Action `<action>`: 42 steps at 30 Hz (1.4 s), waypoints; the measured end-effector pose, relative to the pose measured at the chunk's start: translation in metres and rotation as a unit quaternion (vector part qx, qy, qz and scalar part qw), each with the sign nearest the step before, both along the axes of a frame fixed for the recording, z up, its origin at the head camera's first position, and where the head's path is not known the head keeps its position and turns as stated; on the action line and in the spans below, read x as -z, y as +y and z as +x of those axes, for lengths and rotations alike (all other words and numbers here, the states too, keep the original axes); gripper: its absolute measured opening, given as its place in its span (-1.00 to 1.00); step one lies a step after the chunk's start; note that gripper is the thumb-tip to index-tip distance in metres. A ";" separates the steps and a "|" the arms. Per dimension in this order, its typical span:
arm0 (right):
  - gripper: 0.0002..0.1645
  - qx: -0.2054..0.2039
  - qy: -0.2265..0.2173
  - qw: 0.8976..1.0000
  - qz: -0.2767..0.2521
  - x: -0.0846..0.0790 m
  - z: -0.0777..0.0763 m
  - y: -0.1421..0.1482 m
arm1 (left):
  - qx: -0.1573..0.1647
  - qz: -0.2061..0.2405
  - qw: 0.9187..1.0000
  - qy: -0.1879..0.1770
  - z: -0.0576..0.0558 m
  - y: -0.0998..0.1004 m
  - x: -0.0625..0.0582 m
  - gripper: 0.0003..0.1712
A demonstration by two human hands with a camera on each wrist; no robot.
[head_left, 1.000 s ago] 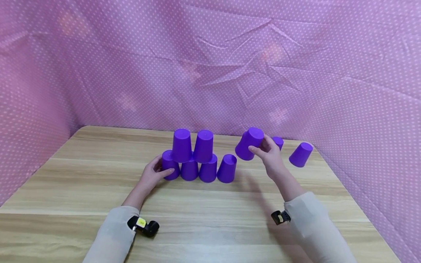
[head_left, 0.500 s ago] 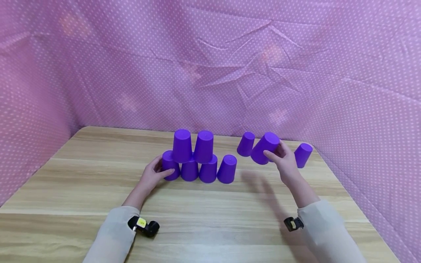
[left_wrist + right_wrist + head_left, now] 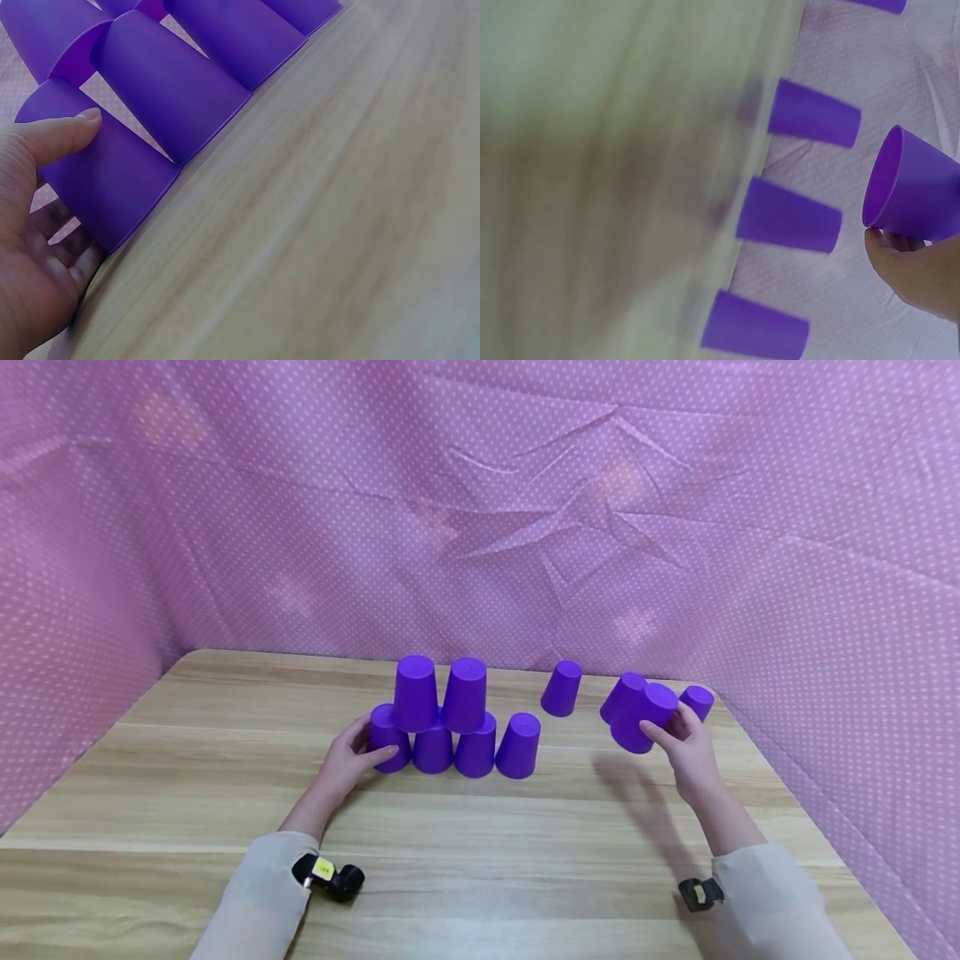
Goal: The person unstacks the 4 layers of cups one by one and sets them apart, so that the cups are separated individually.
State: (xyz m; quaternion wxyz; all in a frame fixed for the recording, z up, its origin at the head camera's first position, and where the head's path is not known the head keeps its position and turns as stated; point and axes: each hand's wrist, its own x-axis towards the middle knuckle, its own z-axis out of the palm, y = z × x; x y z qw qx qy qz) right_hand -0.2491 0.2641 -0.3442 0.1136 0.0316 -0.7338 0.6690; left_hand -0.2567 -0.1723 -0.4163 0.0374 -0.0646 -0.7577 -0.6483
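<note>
Upside-down purple cups form two levels on the table in the head view. My left hand [image 3: 345, 768] holds the leftmost bottom cup [image 3: 386, 745], thumb across its front and fingers behind it. Three more bottom cups, ending with a right-hand cup [image 3: 517, 746], stand beside it in a row. Two upper cups, a left one [image 3: 415, 693] and a right one [image 3: 464, 696], straddle the row's gaps. My right hand [image 3: 692, 758] grips another purple cup [image 3: 642, 720] in the air, mouth down and tilted. The right wrist view shows this raised cup's open rim [image 3: 885, 180].
Three single upside-down cups stand farther back: a left cup [image 3: 561, 690], a middle cup [image 3: 619, 697] partly behind the raised one, and a right cup [image 3: 698, 700] partly behind my right hand. A pink dotted cloth [image 3: 480, 527] hangs behind the wooden table [image 3: 465, 860].
My right hand has carried its cup rightward and slightly nearer to me, passing in front of the back cups. The left hand and the two-level stack have stayed still.
</note>
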 end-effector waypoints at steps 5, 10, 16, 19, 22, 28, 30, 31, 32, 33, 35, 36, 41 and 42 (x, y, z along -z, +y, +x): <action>-0.39 0.034 -0.011 0.999 -0.012 0.008 0.003 0.018 | 0.000 -0.002 1.000 -0.004 -0.001 0.000 0.001 -0.22; -0.27 0.051 -0.020 0.998 -0.016 0.013 0.005 0.036 | -0.003 -0.011 1.000 -0.006 -0.001 -0.001 0.002 -0.21; -0.27 0.049 0.009 0.997 -0.056 0.063 -0.030 0.099 | -0.006 -0.013 1.000 -0.007 -0.002 -0.001 0.002 -0.20; -0.28 0.063 0.017 0.996 -0.059 0.083 -0.044 0.125 | -0.007 -0.016 1.000 -0.011 -0.002 -0.001 0.002 -0.20; -0.27 0.086 0.016 0.993 -0.076 0.088 -0.048 0.136 | -0.006 -0.015 1.000 -0.012 -0.002 -0.001 0.002 -0.20; -0.12 0.130 -0.023 0.987 -0.089 0.089 -0.052 0.155 | -0.004 -0.006 1.000 -0.010 -0.003 -0.001 0.003 -0.21; -0.09 0.141 -0.033 0.985 -0.091 0.090 -0.055 0.162 | -0.004 -0.005 1.000 -0.008 -0.003 -0.001 0.004 -0.21; -0.10 0.145 -0.034 0.984 -0.093 0.090 -0.056 0.165 | -0.004 -0.004 1.000 -0.007 -0.003 -0.001 0.004 -0.21; -0.11 0.148 -0.036 0.984 -0.094 0.089 -0.057 0.168 | -0.003 -0.004 1.000 -0.006 -0.003 -0.001 0.004 -0.21; -0.13 0.151 -0.034 0.983 -0.095 0.089 -0.057 0.171 | -0.003 -0.004 1.000 -0.005 -0.003 -0.001 0.004 -0.21; -0.19 0.159 -0.034 0.982 -0.094 0.086 -0.056 0.173 | -0.004 -0.004 1.000 -0.005 -0.003 -0.001 0.004 -0.21; -0.20 0.166 -0.039 0.982 -0.082 0.082 -0.054 0.173 | -0.003 -0.006 1.000 -0.006 -0.003 -0.001 0.004 -0.20; -0.24 0.195 -0.066 0.976 -0.063 0.051 -0.031 0.154 | -0.005 -0.008 1.000 -0.004 -0.004 -0.001 0.005 -0.20; -0.21 0.199 -0.077 0.975 -0.055 0.044 -0.026 0.149 | -0.003 -0.009 1.000 -0.003 -0.004 -0.001 0.005 -0.20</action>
